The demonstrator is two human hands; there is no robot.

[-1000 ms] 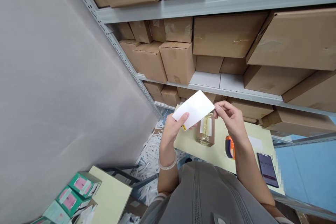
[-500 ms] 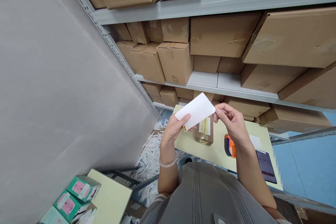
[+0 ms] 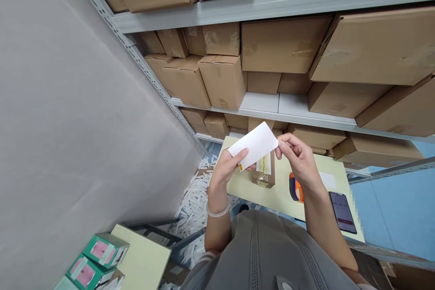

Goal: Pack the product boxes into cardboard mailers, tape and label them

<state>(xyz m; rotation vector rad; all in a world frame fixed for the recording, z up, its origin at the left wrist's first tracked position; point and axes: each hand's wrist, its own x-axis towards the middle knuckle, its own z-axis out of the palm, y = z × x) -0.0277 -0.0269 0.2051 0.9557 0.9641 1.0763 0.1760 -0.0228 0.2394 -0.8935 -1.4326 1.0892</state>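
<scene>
Left hand: my left hand (image 3: 227,166) was mostly closed, thumb flat on the upper face of the white sheet (image 3: 255,143) and fingers beneath it.
Right hand: my right hand (image 3: 299,157) had thumb and forefinger pinched together at the sheet's right corner, the other fingers curled in.
White sheet: I had it tilted in the air between both hands, above the bench (image 3: 280,199); a small yellow mark showed at its lower corner.
Taped carton: the taped carton (image 3: 264,177) sat on the bench just behind the sheet, partly hidden by it, with yellowish tape running over a white label; it was closed, so I couldn't see inside.
Shelves: brown cardboard boxes (image 3: 222,82) filled much of the grey shelving (image 3: 224,12), some stacked; their contents were hidden.
Green boxes: the green boxes (image 3: 106,250) with pink panels stood beside the side bench (image 3: 144,253), lower left.
Right of the carton: an orange and dark blue tool (image 3: 296,188) and, farther right, a phone (image 3: 342,212) lay on the bench.
</scene>
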